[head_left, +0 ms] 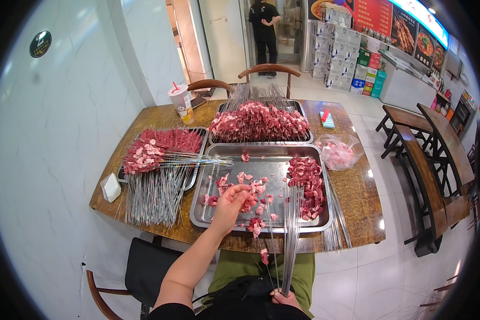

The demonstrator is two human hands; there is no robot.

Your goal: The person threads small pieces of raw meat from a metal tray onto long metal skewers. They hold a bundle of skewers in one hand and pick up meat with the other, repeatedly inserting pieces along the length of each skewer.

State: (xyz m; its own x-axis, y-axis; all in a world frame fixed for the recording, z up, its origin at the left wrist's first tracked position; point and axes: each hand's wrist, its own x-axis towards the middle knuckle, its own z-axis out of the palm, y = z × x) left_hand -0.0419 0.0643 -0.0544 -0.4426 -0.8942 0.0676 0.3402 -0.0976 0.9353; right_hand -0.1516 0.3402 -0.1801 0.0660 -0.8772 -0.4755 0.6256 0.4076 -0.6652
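My left hand (pixel 230 206) reaches over a steel tray (pixel 274 168), its thumb and fingertips close together among loose pieces of meat (pixel 260 209). Whether a piece is pinched between them cannot be told. Low in front of my lap, my right hand (pixel 286 301) grips a bundle of thin metal skewers (pixel 292 240) pointing away from me over the tray's near edge. One skewer, angled left, carries a red-and-pale meat chunk (pixel 264 256) and a cluster of meat (pixel 256 226) near its tip. Along the tray's right side lies a pile of dark red meat (pixel 307 184).
Loaded meat skewers fill a left tray (pixel 202 140) and a far tray (pixel 260 120). Bare skewers (pixel 338 224) lie at right beside a plastic bag of meat (pixel 340 152). A drink cup (pixel 182 104) and tissue pack (pixel 111 188) are at left. A person (pixel 265 32) stands beyond.
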